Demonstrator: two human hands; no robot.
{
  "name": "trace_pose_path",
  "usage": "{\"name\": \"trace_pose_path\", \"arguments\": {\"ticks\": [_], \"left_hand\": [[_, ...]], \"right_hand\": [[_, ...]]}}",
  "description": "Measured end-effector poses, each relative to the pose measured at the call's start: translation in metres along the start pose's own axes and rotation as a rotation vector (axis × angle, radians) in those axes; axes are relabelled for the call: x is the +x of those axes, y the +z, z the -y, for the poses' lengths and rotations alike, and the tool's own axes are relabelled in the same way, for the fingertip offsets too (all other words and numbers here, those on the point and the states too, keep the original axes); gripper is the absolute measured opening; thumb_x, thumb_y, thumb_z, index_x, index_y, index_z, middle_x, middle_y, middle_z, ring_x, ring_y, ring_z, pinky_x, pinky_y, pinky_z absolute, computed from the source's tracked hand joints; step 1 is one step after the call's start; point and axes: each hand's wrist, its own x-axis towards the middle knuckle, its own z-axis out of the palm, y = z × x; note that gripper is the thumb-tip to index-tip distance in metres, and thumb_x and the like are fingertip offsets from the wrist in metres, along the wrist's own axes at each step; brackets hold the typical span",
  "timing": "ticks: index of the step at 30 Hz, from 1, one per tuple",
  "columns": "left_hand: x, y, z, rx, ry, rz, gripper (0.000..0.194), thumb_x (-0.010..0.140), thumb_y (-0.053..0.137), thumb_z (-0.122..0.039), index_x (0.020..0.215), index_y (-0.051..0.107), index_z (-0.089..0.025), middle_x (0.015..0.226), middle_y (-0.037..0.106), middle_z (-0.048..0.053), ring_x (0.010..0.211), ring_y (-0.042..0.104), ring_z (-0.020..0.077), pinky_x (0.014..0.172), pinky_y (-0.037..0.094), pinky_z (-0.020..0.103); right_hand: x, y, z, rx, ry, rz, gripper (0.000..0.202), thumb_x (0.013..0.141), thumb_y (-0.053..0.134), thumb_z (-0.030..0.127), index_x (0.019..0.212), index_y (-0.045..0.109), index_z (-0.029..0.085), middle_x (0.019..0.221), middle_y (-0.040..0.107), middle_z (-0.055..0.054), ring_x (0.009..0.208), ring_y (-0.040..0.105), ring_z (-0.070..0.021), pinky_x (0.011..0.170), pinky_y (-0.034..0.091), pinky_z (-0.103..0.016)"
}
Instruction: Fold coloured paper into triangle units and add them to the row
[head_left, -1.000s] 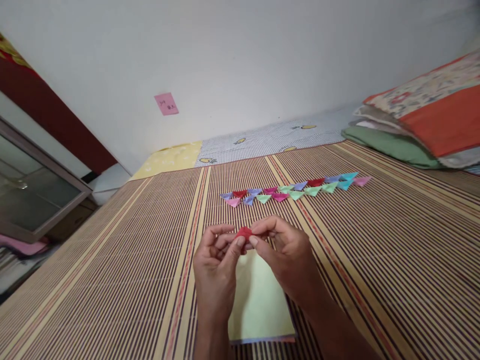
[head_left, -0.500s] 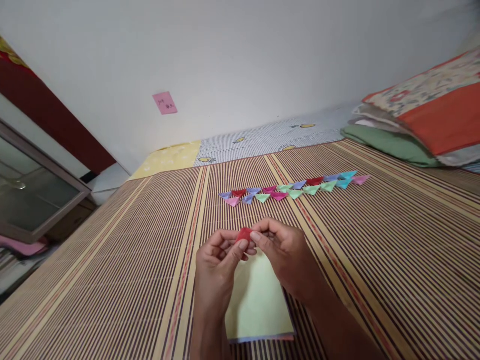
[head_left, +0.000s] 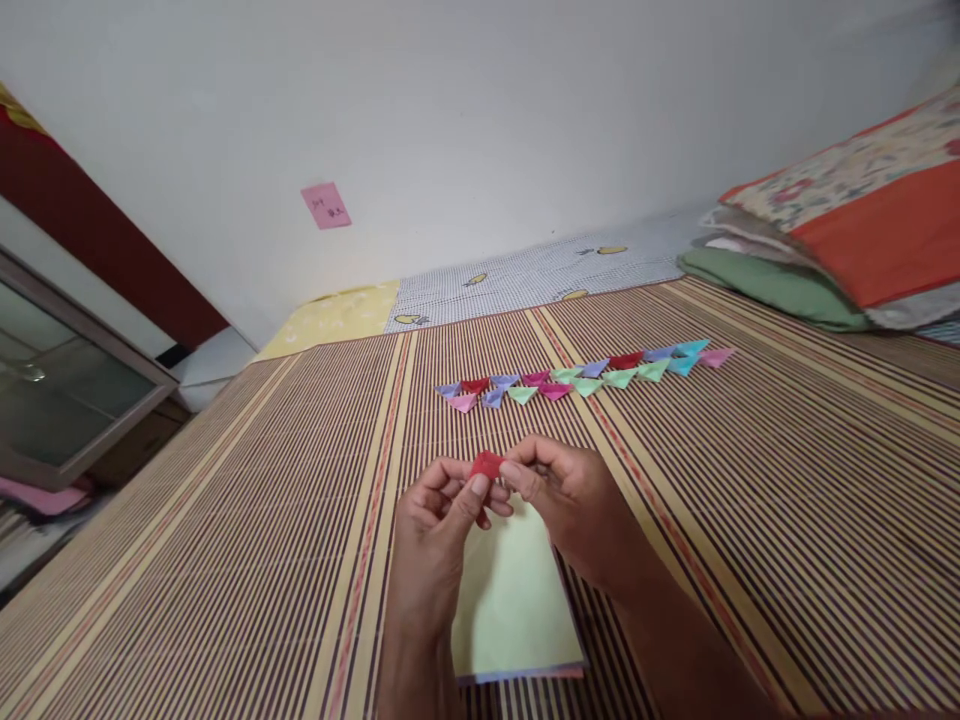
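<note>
A small folded piece of red paper (head_left: 487, 464) is pinched between my two hands, above the mat. My left hand (head_left: 441, 520) grips its left side with thumb and fingers, while my right hand (head_left: 564, 497) pinches its right corner. Beneath them lies a stack of paper sheets (head_left: 516, 600), pale green on top, with blue and pink edges showing at the bottom. Beyond my hands, small folded paper triangles (head_left: 555, 390) in pink, red, blue, green and turquoise form two slanting rows.
The striped mat (head_left: 247, 520) covers the surface. Patterned cloth (head_left: 510, 272) runs along the wall behind it. Folded bedding (head_left: 855, 240) is piled at the right. A pink note (head_left: 326, 205) sticks to the wall. At the left is a glass-fronted cabinet (head_left: 67, 380).
The red paper now shows more of its face between my fingers and looks slightly wider. My hands keep almost the same place; the whole view has shifted slightly.
</note>
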Motion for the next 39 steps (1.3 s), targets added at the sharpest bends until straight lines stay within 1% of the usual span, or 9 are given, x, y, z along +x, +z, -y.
{"name": "trace_pose_path", "arguments": {"ticks": [4, 8, 11, 14, 20, 24, 29, 34, 39], "left_hand": [[-0.002, 0.003, 0.002, 0.059, 0.042, -0.037, 0.014, 0.088, 0.074, -0.029, 0.084, 0.068, -0.017, 0.072, 0.070, -0.001, 0.067, 0.063, 0.0108, 0.064, 0.046, 0.022], [-0.006, 0.007, 0.003, 0.072, 0.099, -0.090, 0.017, 0.091, 0.071, -0.029, 0.079, 0.065, -0.018, 0.066, 0.067, -0.003, 0.063, 0.059, 0.0101, 0.063, 0.045, 0.022], [-0.007, 0.008, 0.003, 0.070, 0.116, -0.099, 0.019, 0.090, 0.071, -0.028, 0.076, 0.064, -0.018, 0.063, 0.065, -0.003, 0.061, 0.058, 0.0098, 0.063, 0.044, 0.022], [-0.005, 0.008, 0.003, 0.064, 0.103, -0.092, 0.021, 0.090, 0.072, -0.027, 0.074, 0.063, -0.018, 0.061, 0.064, -0.003, 0.060, 0.056, 0.0096, 0.063, 0.043, 0.023], [-0.003, 0.009, 0.004, 0.013, 0.052, -0.048, 0.016, 0.090, 0.072, -0.028, 0.080, 0.063, -0.018, 0.067, 0.065, -0.003, 0.063, 0.056, 0.0100, 0.063, 0.044, 0.022], [-0.003, 0.010, 0.006, -0.007, 0.083, -0.061, 0.016, 0.090, 0.072, -0.026, 0.079, 0.064, -0.019, 0.066, 0.063, -0.004, 0.063, 0.056, 0.0104, 0.064, 0.045, 0.022], [-0.004, 0.010, 0.007, -0.048, 0.086, -0.094, 0.018, 0.090, 0.072, -0.025, 0.076, 0.063, -0.018, 0.062, 0.063, -0.004, 0.060, 0.057, 0.0102, 0.062, 0.045, 0.023], [-0.005, 0.010, 0.006, -0.034, 0.092, -0.098, 0.019, 0.089, 0.073, -0.026, 0.075, 0.063, -0.018, 0.061, 0.066, -0.003, 0.058, 0.058, 0.0102, 0.061, 0.044, 0.023], [-0.003, 0.009, 0.004, -0.011, 0.074, -0.077, 0.018, 0.091, 0.071, -0.028, 0.078, 0.063, -0.018, 0.064, 0.065, -0.003, 0.061, 0.059, 0.0102, 0.064, 0.046, 0.023]], "right_hand": [[-0.003, 0.000, 0.003, -0.112, -0.092, 0.013, 0.020, 0.094, 0.057, 0.024, 0.076, 0.064, 0.017, 0.069, 0.064, 0.001, 0.064, 0.058, -0.0128, 0.061, 0.044, -0.025], [-0.003, 0.003, 0.005, -0.257, -0.216, -0.047, 0.020, 0.095, 0.056, 0.022, 0.076, 0.063, 0.017, 0.069, 0.063, 0.001, 0.063, 0.057, -0.0121, 0.060, 0.042, -0.025], [-0.003, 0.004, 0.004, -0.214, -0.195, -0.020, 0.021, 0.095, 0.056, 0.023, 0.076, 0.062, 0.017, 0.067, 0.062, 0.001, 0.060, 0.056, -0.0117, 0.056, 0.041, -0.024], [-0.003, 0.003, 0.003, -0.173, -0.167, 0.011, 0.021, 0.095, 0.056, 0.024, 0.076, 0.062, 0.017, 0.067, 0.062, 0.002, 0.061, 0.056, -0.0123, 0.057, 0.042, -0.024], [-0.004, 0.000, 0.004, -0.186, -0.229, 0.020, 0.023, 0.098, 0.054, 0.022, 0.076, 0.060, 0.018, 0.069, 0.061, 0.002, 0.062, 0.056, -0.0114, 0.060, 0.042, -0.024], [-0.004, 0.000, 0.004, -0.196, -0.238, 0.056, 0.024, 0.099, 0.053, 0.022, 0.076, 0.059, 0.018, 0.069, 0.061, 0.003, 0.063, 0.057, -0.0115, 0.061, 0.042, -0.025], [-0.005, 0.001, 0.002, -0.278, -0.239, 0.017, 0.026, 0.100, 0.052, 0.026, 0.076, 0.059, 0.018, 0.069, 0.059, 0.002, 0.063, 0.055, -0.0122, 0.060, 0.039, -0.026], [-0.004, 0.001, 0.002, -0.193, -0.200, 0.058, 0.028, 0.102, 0.049, 0.027, 0.077, 0.059, 0.018, 0.069, 0.058, 0.003, 0.063, 0.054, -0.0118, 0.060, 0.039, -0.026], [-0.004, 0.003, 0.003, -0.245, -0.246, 0.000, 0.027, 0.099, 0.052, 0.023, 0.074, 0.057, 0.018, 0.068, 0.057, 0.003, 0.062, 0.052, -0.0117, 0.060, 0.038, -0.026]]}}
